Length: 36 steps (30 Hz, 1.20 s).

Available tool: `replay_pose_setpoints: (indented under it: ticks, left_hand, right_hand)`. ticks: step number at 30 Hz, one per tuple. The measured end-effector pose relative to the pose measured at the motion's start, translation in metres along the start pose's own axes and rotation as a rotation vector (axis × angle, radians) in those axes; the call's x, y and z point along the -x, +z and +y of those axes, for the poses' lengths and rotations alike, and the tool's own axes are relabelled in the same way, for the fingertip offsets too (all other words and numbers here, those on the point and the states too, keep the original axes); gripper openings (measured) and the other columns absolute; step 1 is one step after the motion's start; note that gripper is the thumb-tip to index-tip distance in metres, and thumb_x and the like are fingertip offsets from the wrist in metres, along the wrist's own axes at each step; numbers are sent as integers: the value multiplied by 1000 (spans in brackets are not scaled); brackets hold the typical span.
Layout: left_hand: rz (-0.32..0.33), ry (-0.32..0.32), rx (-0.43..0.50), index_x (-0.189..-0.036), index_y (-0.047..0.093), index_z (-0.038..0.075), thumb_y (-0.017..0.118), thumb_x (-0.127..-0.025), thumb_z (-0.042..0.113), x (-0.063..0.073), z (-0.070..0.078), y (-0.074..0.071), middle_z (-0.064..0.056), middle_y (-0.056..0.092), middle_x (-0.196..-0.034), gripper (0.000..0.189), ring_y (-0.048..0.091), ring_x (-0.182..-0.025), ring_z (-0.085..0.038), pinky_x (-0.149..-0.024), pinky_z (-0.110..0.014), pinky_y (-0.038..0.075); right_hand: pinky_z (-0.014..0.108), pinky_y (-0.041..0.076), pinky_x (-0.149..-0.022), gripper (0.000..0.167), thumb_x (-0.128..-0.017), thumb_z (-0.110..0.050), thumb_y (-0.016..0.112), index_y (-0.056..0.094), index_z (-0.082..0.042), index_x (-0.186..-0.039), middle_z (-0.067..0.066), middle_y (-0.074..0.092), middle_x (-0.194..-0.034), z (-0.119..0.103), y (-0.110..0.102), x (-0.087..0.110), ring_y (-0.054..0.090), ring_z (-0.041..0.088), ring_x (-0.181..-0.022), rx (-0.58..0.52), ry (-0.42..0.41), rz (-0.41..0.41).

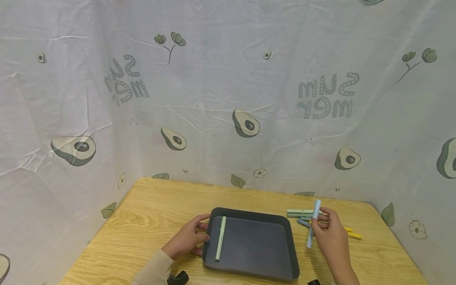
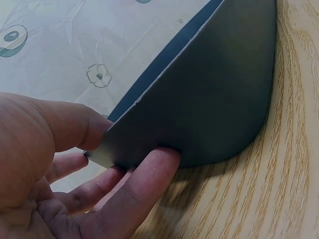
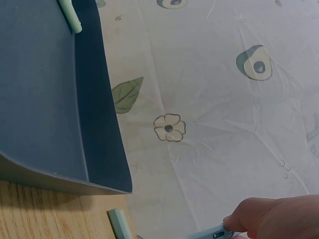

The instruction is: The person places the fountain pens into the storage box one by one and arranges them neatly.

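Observation:
A dark grey rectangular tray (image 1: pixel 258 245) lies on the wooden table. My left hand (image 1: pixel 192 236) grips its left side; in the left wrist view the thumb is at the rim and the other fingers (image 2: pixel 154 172) are against the outer wall and below it. Inside the tray, along the left wall, lies a pale green pen (image 1: pixel 221 239). To the right of the tray, my right hand (image 1: pixel 330 229) pinches a light blue pen (image 1: pixel 316 209) between thumb and fingers, held nearly upright above the table. Only that pen's end shows in the right wrist view.
Behind the right hand lie several more pens: green ones (image 1: pixel 295 213) near the tray's right corner, a darker blue one (image 1: pixel 303 223) and yellow ones (image 1: pixel 355 235). A white curtain (image 1: pixel 213 87) printed with avocados hangs around the wooden table (image 1: pixel 164 198).

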<state>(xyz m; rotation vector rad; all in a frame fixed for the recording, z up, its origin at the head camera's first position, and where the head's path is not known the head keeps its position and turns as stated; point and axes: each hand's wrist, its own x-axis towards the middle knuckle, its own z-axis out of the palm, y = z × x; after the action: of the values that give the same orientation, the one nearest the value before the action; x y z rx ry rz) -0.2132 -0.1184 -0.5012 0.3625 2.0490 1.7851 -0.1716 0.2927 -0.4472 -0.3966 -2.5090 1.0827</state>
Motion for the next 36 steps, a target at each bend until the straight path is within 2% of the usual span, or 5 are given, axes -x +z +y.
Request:
replay_pose_setpoints:
  ticks: [9, 24, 31, 36]
  left_hand:
    - [-4, -8, 19, -160, 33, 8, 63, -94, 0, -1, -2, -1, -23, 53, -130, 74, 68, -99, -27, -63, -47, 65]
    - [5, -11, 18, -160, 34, 8, 64, -93, -1, -1, 0, 0, -23, 54, -129, 74, 67, -98, -27, -62, -46, 65]
    - [8, -15, 20, -160, 35, 8, 65, -92, -1, -1, -1, 0, -23, 54, -129, 74, 67, -96, -27, -61, -46, 64]
    - [13, -20, 19, -160, 35, 9, 65, -92, -1, -2, -2, -1, -22, 54, -129, 75, 67, -97, -27, -61, -46, 65]
  right_hand:
    - [29, 62, -58, 46, -97, -7, 66, 55, 3, -141, 28, 65, -121, -2, 2, 1, 70, 39, -99, -17, -4, -34]
    - [27, 63, -65, 50, -100, -8, 65, 50, -1, -147, 25, 62, -127, -17, 5, 10, 65, 32, -103, -114, 38, -133]
    - [28, 63, -63, 52, -99, -6, 66, 48, -5, -147, 21, 63, -123, -32, 22, 19, 67, 29, -100, -133, 0, -184]
    - [28, 59, -58, 48, -96, -5, 69, 54, -4, -142, 16, 67, -109, -53, 41, 26, 68, 23, -87, -111, -38, -242]
